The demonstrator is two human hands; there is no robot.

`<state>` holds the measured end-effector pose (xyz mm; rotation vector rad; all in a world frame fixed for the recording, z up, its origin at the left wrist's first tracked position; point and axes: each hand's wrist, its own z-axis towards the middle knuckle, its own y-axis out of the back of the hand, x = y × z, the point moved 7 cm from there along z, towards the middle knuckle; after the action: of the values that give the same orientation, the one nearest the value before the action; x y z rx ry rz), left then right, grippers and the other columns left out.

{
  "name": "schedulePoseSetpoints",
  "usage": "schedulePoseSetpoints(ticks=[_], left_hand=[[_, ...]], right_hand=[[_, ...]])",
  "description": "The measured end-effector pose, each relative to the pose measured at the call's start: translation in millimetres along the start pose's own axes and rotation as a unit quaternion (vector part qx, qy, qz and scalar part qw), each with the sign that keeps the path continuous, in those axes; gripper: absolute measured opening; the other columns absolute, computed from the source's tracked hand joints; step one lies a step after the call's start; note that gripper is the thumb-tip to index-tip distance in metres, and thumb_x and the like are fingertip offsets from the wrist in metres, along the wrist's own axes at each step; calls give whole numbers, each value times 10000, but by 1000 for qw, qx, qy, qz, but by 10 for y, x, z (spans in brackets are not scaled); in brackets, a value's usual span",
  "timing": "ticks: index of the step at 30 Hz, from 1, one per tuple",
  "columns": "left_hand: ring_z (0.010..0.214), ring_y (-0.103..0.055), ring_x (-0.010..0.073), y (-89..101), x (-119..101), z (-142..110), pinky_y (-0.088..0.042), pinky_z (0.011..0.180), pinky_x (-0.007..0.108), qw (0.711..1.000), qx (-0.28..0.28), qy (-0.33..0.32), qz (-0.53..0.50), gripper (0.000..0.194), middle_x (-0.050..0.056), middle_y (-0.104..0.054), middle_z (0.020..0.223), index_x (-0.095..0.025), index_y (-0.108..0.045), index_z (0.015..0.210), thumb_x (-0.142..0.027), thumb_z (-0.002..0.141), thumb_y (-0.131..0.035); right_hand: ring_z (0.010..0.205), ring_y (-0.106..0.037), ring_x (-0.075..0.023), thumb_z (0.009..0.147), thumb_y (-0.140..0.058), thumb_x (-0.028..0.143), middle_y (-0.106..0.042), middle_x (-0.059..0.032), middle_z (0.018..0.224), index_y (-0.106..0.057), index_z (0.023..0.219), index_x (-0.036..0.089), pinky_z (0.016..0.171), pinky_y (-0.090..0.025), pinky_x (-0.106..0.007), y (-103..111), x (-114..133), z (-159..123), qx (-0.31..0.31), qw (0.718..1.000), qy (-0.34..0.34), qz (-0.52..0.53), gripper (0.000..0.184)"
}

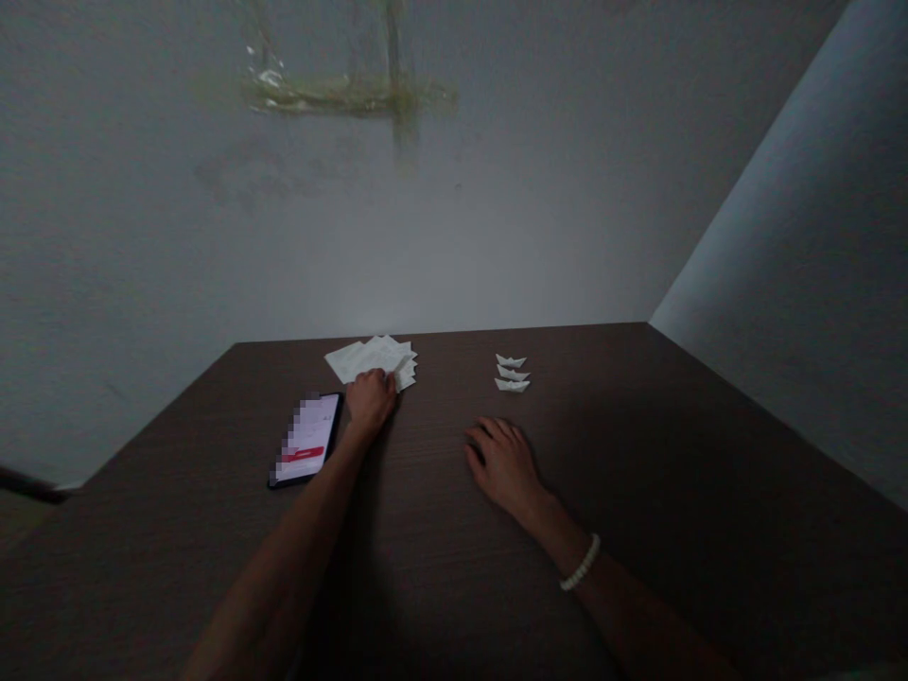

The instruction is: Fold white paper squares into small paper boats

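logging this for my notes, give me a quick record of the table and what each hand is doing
left hand: on the near edge of a pile of paper sheets
right hand: resting empty on a dark wood table
wrist: bead bracelet on the right
also on table: three small paper boats, ahead of the right hand; phone, screen lit, beside the left hand

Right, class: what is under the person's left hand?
The left hand lies on the near edge of a loose pile of white paper sheets. How far the sheets run beneath the palm is covered and cannot be seen.
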<state>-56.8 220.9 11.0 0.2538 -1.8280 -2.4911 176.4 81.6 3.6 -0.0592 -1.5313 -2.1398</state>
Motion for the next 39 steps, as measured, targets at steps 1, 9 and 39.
schedulePoseSetpoints(ticks=[1,9,39], left_hand=[[935,-641,300,-1,-4,3,-468,804,376,1000,0,-4,1,448,188,-684,978,-105,-682,959,-378,942,-327],[920,-638,281,119,-63,-108,-457,762,350,999,-21,-42,-4,371,171,-681,997,-130,-677,948,-227,942,-319],[1097,-633,196,275,-409,-1431,-492,988,368,879,78,-344,-320,262,51,-711,1105,-210,-713,1071,-265,932,-497]], right_hand=[[1153,-498,-246,929,-485,305,-595,-83,1238,-635,1113,218,974,-372,-392,0,1,1,1,1000,1,0,253],[1147,-498,-230,921,-506,314,-601,-71,1219,-641,1107,221,980,-367,-372,-8,-53,23,2,1000,9,8,247],[976,-576,-187,898,-567,197,-686,-57,1053,-708,969,211,898,-443,-348,-2,-26,23,6,986,135,101,159]])
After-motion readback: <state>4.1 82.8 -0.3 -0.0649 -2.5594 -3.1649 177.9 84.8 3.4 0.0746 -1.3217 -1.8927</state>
